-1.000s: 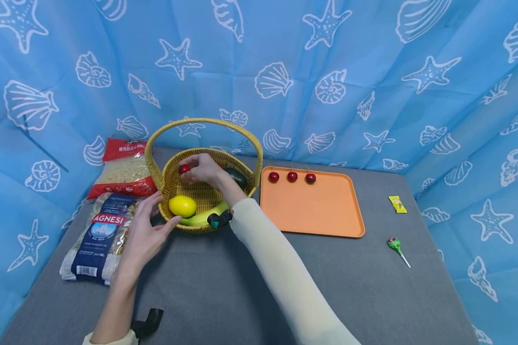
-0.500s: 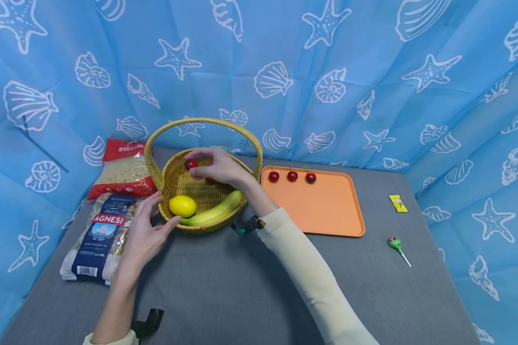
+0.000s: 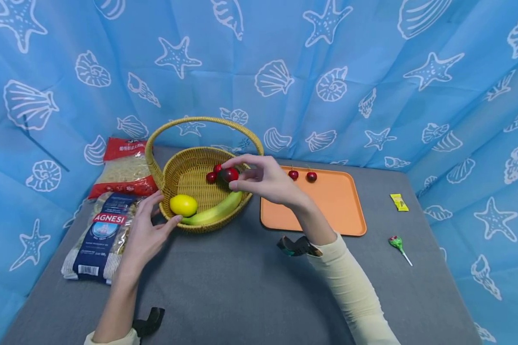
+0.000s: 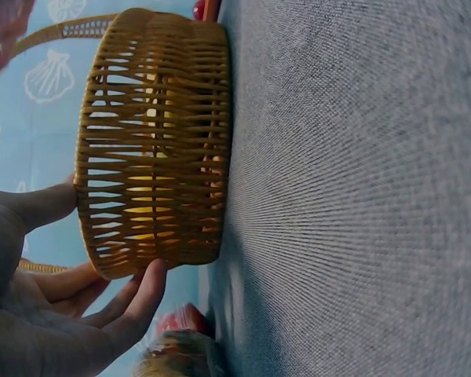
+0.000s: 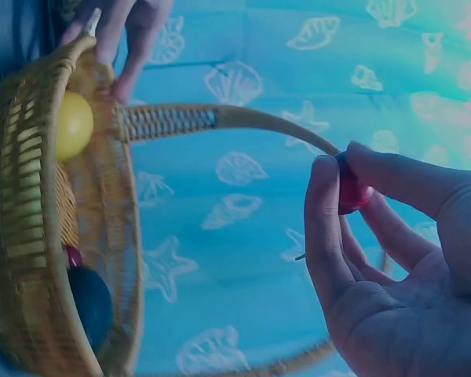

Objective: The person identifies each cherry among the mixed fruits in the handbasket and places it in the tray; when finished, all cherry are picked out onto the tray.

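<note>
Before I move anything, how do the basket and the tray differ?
The basket is woven and deep with a tall arched handle; the tray is smooth, shallow and has none. The basket is yellowish brown, the tray orange. The left hand grips the basket's edge; neither hand grips the tray. Both stand on the grey tabletop, and both have cherries in them.

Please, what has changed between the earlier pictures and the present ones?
The right hand, pinching a cherry, moved rightward across the basket, toward the orange tray. The left hand stayed at the basket's rim; lemon and banana stayed put.
</note>
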The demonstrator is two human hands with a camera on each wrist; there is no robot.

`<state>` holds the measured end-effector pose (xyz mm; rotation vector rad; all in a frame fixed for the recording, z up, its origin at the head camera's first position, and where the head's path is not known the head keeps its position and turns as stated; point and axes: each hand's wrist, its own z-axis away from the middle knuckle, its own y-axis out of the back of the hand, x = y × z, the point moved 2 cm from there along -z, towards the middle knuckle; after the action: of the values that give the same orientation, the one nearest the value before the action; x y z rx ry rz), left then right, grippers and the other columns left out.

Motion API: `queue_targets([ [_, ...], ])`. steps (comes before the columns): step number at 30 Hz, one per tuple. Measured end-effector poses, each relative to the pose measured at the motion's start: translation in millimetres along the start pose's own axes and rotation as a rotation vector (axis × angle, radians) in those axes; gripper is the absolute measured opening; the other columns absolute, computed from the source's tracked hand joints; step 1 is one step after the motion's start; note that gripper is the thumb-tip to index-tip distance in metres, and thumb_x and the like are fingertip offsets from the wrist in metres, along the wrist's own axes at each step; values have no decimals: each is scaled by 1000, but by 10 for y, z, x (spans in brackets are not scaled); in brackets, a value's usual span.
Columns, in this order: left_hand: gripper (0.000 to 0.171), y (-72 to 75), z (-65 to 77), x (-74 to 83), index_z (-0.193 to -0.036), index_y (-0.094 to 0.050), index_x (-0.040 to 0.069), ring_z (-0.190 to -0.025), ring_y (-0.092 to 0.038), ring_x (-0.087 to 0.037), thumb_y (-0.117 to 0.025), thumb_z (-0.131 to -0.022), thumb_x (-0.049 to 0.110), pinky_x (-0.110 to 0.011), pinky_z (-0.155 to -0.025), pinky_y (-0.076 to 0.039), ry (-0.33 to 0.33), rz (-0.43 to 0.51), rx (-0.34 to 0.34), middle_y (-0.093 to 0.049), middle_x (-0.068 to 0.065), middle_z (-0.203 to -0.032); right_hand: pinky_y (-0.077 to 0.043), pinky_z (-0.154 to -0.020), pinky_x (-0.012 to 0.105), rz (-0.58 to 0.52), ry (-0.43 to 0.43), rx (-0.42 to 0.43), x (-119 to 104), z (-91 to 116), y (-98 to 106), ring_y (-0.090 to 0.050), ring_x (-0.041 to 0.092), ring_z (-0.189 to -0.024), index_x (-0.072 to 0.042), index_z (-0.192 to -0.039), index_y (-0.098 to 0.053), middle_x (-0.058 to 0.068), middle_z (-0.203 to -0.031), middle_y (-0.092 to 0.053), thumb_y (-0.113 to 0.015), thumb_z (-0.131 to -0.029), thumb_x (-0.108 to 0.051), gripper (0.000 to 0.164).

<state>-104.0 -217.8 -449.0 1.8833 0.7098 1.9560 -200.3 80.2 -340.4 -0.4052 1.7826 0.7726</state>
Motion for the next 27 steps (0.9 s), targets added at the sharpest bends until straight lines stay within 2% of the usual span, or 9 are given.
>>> queue_targets([
  [2,77,3,1,1,-166,-35,-1,-149,-45,-56,-75,-104,23,-62,-107,-62,5,1,-1,-29,-24,-175,-58,-69,25,11,35,40,-29,136,69,-70,23,-85,-5,-137,-70,14,-139,-67,-75,-100,-1,37],
  [7,78,4,-3,4,-166,-35,0,-150,-44,-57,-75,-104,24,-62,-107,-62,9,8,-3,-28,-24,-176,-68,-82,26,56,74,171,-6,398,247,-76,20,-93,-2,-131,-71,13,-130,-65,-77,-96,3,36],
  [11,78,4,-1,2,-166,-35,0,-150,-44,-57,-75,-104,24,-62,-106,-62,4,1,1,-29,-24,-176,-69,-86,27,170,44,259,110,526,366,-79,20,-98,-2,-127,-73,13,-125,-67,-79,-96,0,31],
  [14,78,4,3,3,-166,-35,0,-150,-44,-56,-75,-104,24,-61,-106,-62,2,-7,-1,-29,-24,-176,-70,-89,29,273,-18,293,256,604,442,-78,23,-101,-5,-127,-75,12,-126,-71,-80,-98,-6,30],
  [20,80,1,1,5,-167,-33,1,-151,-43,-56,-76,-104,24,-60,-108,-62,10,-7,-5,-27,-24,-177,-70,-94,49,361,-167,311,688,679,569,-79,37,-108,-3,-134,-73,18,-132,-74,-81,-98,-10,38],
  [23,81,1,-3,4,-167,-33,1,-151,-43,-56,-76,-104,25,-60,-108,-61,18,-6,-8,-26,-23,-178,-70,-95,52,392,-227,293,933,685,596,-80,40,-110,-1,-134,-72,20,-133,-73,-79,-98,-8,38],
  [27,80,3,-6,-1,-168,-33,2,-152,-43,-55,-76,-104,26,-60,-108,-62,20,-3,-10,-25,-23,-178,-68,-98,54,416,-264,243,1184,666,583,-78,42,-114,2,-133,-71,21,-132,-70,-78,-97,0,36],
])
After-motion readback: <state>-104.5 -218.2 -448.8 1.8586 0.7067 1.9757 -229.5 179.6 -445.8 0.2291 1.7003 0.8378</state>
